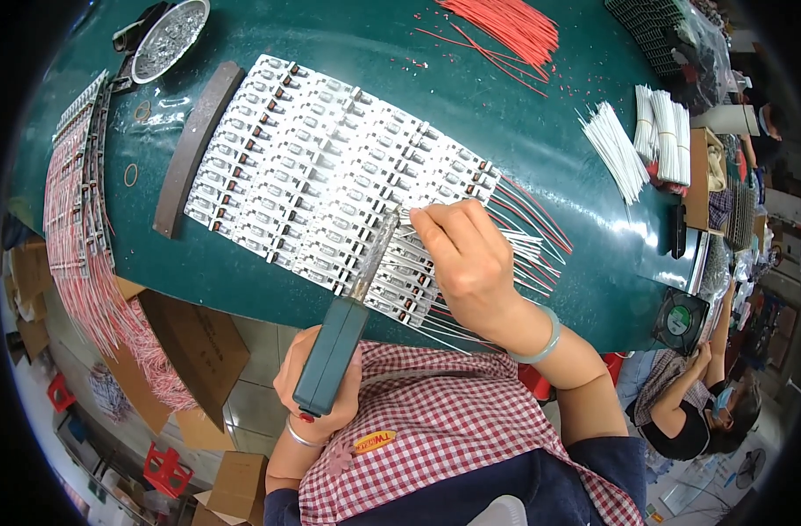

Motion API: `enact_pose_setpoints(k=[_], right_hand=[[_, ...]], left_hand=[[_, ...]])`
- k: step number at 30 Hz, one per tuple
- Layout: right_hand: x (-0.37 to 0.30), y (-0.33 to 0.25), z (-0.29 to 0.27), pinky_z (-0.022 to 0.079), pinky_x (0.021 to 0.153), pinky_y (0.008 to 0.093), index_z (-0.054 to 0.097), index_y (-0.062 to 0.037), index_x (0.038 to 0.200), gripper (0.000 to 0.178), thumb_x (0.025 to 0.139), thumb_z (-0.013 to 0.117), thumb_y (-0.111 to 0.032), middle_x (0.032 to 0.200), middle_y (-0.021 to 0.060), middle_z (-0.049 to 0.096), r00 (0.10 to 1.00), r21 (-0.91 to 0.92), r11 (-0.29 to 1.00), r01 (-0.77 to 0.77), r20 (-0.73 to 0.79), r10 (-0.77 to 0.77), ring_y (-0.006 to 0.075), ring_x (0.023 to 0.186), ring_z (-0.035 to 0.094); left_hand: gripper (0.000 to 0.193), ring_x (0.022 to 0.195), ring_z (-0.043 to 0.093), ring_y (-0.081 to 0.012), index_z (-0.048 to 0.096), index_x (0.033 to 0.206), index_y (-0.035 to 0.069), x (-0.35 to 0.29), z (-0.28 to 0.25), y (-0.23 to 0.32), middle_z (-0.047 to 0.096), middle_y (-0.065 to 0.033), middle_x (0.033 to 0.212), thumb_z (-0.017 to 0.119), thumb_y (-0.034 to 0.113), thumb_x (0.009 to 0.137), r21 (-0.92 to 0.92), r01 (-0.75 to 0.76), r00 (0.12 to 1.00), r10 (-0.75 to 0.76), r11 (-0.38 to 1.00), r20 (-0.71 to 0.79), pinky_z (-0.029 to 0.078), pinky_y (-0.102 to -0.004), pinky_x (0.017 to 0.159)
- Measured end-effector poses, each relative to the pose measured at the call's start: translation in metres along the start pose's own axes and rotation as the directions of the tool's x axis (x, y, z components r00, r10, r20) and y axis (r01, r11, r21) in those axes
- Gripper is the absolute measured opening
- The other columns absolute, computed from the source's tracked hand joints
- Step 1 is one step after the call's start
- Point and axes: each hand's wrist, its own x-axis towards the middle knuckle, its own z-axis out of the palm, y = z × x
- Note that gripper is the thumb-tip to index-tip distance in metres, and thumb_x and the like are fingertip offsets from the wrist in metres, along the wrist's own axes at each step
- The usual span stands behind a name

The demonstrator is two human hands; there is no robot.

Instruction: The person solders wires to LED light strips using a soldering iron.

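Note:
My left hand (pixel 292 373) is wrapped round the green handle of a soldering iron (pixel 332 355). Its metal shaft slants up and away to the right, with the tip over a panel of small white circuit boards (pixel 326 158). Close by the tip, my right hand (pixel 472 259) is closed in a pinch over the panel, on what looks like a thin white wire. Red and white wires (pixel 536 250) trail off the panel's right edge, some passing under my right hand. The fingertips partly hide the spot where the wire meets the board.
A dark bar (pixel 199 149) lies along the panel's left edge. Farther left stand wired panels (pixel 74 202) and a metal dish (pixel 170 39). Red wires (pixel 505 35) and white wire bundles (pixel 615 153) lie at the far right. A small fan (pixel 681 317) and another person (pixel 690 399) are at right.

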Motion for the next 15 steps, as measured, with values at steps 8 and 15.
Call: enact_pose_setpoints(k=[8, 15], right_hand=[[0.005, -0.004, -0.003, 0.053, 0.064, 0.0338, 0.07, 0.0069, 0.105, 0.038, 0.067, 0.064, 0.001, 0.094, 0.0112, 0.066, 0.999, 0.004, 0.999, -0.038, -0.002, 0.038, 0.0252, 0.08, 0.061], [0.006, -0.003, -0.003, 0.053, 0.063, 0.0335, 0.07, 0.0062, 0.104, 0.038, 0.068, 0.064, 0.0, 0.094, 0.011, 0.066, 0.999, -0.011, 0.999, -0.043, 0.015, 0.044, 0.025, 0.081, 0.062]], left_hand=[[0.021, 0.079, 0.07, -0.0318, 0.07, 0.094, -0.004, 0.007, 0.003, 0.002, 0.068, -0.017, 0.096, 0.076, -0.002, 0.075, -0.018, -0.055, 0.998, 0.054, 0.998, -0.016, 0.057, -0.0342, 0.067], [0.02, 0.077, 0.07, -0.0324, 0.072, 0.094, -0.003, -0.003, 0.002, -0.006, 0.068, -0.0159, 0.093, 0.077, -0.002, 0.075, 0.009, -0.062, 0.998, 0.062, 0.998, -0.032, 0.057, -0.0356, 0.067]])
